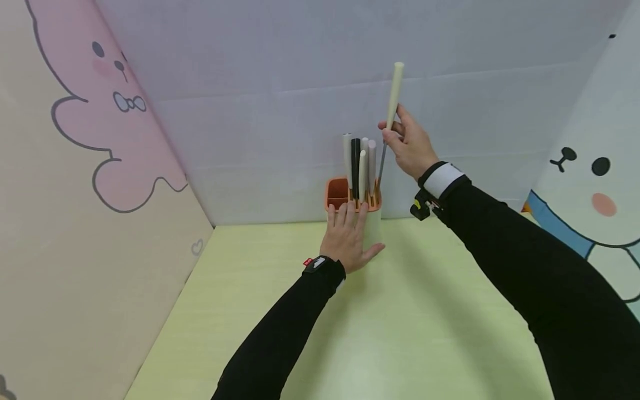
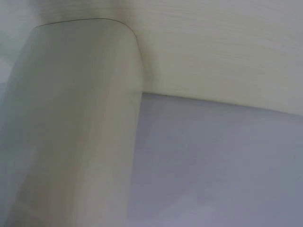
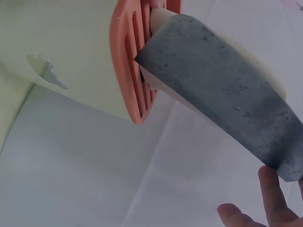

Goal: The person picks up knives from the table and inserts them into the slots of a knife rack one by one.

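My right hand (image 1: 411, 143) holds a kitchen knife (image 1: 395, 89) by the lower part of its cream handle, with the handle's end pointing up. Its broad grey blade (image 3: 222, 85) slants down, the end overlapping the orange slotted top (image 3: 128, 61) in the right wrist view. My left hand (image 1: 346, 239) rests with straight fingers against the front of the cream knife holder (image 1: 372, 225), fingertips at the rim. That holder's smooth side (image 2: 80, 118) fills much of the left wrist view, where the hand is hidden. A black-handled knife (image 1: 355, 161) and several pale-handled ones (image 1: 372, 161) stand in the slots.
The holder stands at the back of the pale yellow table (image 1: 240, 311), close to a whitish back wall (image 1: 260, 139). Side panels with a pink cartoon figure (image 1: 75, 61) and a white one (image 1: 585, 183) flank the table. The holder's left compartment (image 1: 337, 188) is open-topped.
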Motion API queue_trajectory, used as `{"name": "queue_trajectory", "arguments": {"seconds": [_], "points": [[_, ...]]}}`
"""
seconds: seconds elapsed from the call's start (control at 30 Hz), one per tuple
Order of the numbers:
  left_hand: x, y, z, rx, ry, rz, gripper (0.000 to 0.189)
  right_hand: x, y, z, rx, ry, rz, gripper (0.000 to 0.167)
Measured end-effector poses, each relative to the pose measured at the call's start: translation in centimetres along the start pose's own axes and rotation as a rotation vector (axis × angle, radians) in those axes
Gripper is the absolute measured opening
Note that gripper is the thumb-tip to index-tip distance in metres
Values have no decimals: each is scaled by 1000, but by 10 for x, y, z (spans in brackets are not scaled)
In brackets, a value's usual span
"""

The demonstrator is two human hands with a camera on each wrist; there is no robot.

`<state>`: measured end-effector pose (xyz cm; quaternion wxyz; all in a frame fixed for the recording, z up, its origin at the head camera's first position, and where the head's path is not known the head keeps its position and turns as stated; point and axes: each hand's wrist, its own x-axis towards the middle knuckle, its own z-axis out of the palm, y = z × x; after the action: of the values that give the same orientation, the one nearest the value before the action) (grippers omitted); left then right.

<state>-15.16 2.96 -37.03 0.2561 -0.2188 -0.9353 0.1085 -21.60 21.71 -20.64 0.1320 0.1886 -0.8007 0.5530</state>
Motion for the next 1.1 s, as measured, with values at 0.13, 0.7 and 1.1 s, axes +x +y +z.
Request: {"name": "queue_trajectory", "arguments": {"seconds": [0.13,0.7,1.1], "points": [[0,2,0,4,17,-3,107,-2,1,0,-10,-13,2,67],[-4,0,-3,7,22,-6,104,-1,3,4,-50,-47,-7,67],[-6,2,-3,25,26,-13,104,5,11,11,-91,-69,10,68]]}}
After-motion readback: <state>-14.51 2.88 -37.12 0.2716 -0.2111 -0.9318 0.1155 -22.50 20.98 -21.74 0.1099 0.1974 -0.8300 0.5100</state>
